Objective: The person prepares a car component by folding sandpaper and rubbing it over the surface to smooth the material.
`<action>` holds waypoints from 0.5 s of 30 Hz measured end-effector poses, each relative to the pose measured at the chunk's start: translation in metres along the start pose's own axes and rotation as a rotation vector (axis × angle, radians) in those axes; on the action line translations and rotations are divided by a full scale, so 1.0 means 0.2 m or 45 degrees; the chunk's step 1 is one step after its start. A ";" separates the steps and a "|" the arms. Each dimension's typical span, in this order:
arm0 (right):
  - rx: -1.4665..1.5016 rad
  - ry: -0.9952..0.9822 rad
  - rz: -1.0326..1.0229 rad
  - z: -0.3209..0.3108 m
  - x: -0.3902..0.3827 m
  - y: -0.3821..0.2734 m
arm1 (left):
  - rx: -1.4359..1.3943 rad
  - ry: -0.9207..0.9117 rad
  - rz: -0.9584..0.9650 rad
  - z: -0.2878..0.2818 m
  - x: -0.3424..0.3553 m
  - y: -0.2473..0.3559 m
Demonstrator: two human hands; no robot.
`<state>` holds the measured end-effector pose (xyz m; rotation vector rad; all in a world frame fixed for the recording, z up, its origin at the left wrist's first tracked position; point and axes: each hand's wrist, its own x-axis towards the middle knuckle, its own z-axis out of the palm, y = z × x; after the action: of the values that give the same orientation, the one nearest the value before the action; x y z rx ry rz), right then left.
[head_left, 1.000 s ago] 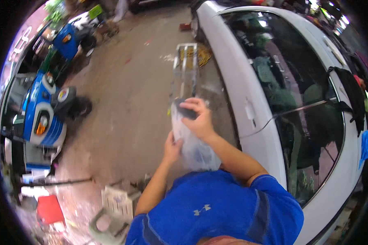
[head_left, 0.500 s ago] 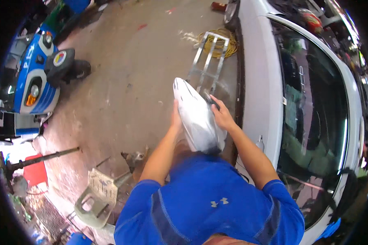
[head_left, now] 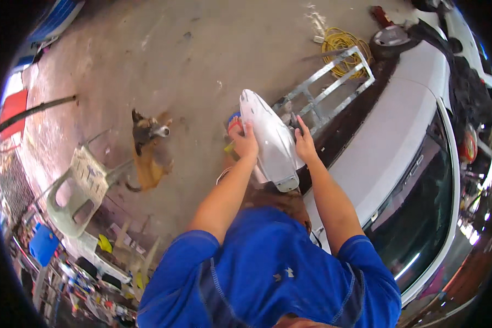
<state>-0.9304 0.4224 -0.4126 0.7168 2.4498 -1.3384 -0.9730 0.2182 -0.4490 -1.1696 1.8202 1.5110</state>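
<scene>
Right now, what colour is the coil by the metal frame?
Yellow; the coil shows in the head view.

I identify apparent vehicle workshop: car (head_left: 391, 126) beside metal frame (head_left: 333, 88), coiled yellow cable (head_left: 336, 44) on floor (head_left: 197, 71), mixed clutter (head_left: 93, 295) lower left.

Shirt (head_left: 268, 246): bright blue, short sleeves (head_left: 194, 246) ending well back from both hands. Dark navy panels (head_left: 349, 295) each side, pale contrast stitching (head_left: 215, 281). Small pale logo (head_left: 283, 274) near the collar. Blue-and-red sandal (head_left: 234, 117) just beside left hand (head_left: 246, 143).
</scene>
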 end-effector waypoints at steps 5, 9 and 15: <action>-0.272 -0.223 -0.239 0.00 0.15 -0.09 | 0.412 0.223 0.069 0.05 -0.21 0.13; -0.565 -0.369 -0.949 0.03 0.14 -0.19 | 0.442 0.389 0.490 0.14 -0.22 0.07; -0.322 -0.720 -0.636 0.08 0.17 -0.36 | 0.410 0.232 0.641 0.05 -0.30 -0.08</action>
<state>-0.9986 0.3865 -0.3851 -0.3243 2.3130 -1.1327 -0.9307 0.2452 -0.4119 -0.7461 2.5086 1.3102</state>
